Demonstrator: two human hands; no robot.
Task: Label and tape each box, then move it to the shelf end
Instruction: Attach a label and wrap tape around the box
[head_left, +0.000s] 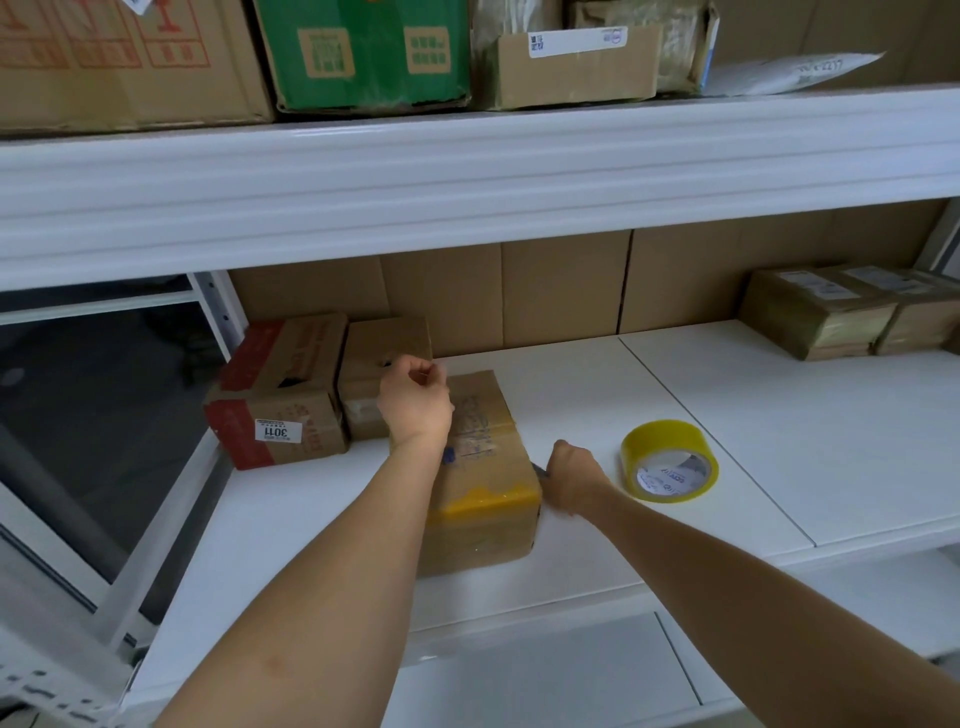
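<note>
Head view suggests taping: left hand (415, 400) curled empty over the box (483, 467), right hand (571, 480) gripping a dark tool (539, 469); trimming tape near the shelf (675, 395) front edge likely follows.

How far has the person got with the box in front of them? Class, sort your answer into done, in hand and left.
Done: the box bears handwriting on top and a strip of yellow tape across its near edge.
In hand: the right hand grips a dark pen-like tool at the box's side; the left hand hovers curled above it. The tape roll lies unused on the shelf.
Left: moving the box to the shelf end.
</note>
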